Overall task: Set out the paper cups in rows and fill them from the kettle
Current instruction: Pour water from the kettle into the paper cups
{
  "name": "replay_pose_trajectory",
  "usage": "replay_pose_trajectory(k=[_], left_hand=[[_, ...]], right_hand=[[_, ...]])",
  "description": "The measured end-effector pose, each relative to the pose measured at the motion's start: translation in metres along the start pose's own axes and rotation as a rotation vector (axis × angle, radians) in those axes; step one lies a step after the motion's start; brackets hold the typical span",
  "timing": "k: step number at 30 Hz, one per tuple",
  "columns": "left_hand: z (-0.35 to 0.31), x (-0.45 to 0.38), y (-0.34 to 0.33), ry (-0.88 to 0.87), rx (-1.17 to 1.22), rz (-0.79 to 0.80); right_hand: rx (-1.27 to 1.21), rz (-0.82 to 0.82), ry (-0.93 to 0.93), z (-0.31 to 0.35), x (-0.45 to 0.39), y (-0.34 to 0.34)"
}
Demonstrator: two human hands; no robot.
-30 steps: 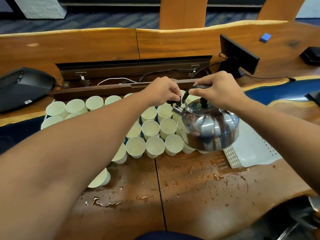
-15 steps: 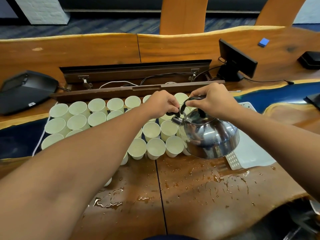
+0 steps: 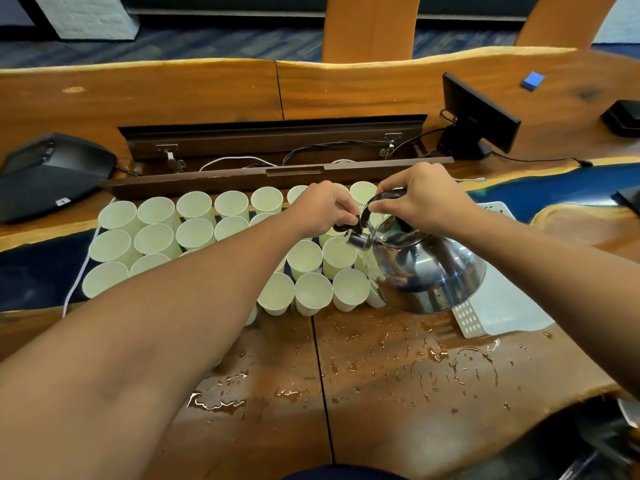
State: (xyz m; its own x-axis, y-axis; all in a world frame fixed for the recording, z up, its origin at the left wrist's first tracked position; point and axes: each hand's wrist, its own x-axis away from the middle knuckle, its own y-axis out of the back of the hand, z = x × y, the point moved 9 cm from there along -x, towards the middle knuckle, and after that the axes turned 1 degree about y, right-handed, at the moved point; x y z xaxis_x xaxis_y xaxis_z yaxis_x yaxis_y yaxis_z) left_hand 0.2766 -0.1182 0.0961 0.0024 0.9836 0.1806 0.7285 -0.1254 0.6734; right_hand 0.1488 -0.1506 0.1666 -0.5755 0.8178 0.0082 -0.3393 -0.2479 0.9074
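The right hand (image 3: 420, 199) curls round the black handle of the steel kettle (image 3: 427, 268), held tilted above the right end of the cups (image 3: 194, 233). The left hand (image 3: 325, 209) pinches the black spout cap just beside the spout; its fingertips are hard to make out. The left forearm hides many cups in the middle rows. Spilled water (image 3: 460, 362) beads on the table (image 3: 263, 427). A white mat (image 3: 505, 306) lies partly under the kettle.
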Motion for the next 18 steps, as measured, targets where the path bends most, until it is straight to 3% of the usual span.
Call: replay_pose_trajectory(k=[18], left_hand=[[-0.012,0.012,-0.002,-0.014,-0.016,-0.014]], right_hand=[[-0.142,-0.041,-0.011,-0.005,0.028,0.012]])
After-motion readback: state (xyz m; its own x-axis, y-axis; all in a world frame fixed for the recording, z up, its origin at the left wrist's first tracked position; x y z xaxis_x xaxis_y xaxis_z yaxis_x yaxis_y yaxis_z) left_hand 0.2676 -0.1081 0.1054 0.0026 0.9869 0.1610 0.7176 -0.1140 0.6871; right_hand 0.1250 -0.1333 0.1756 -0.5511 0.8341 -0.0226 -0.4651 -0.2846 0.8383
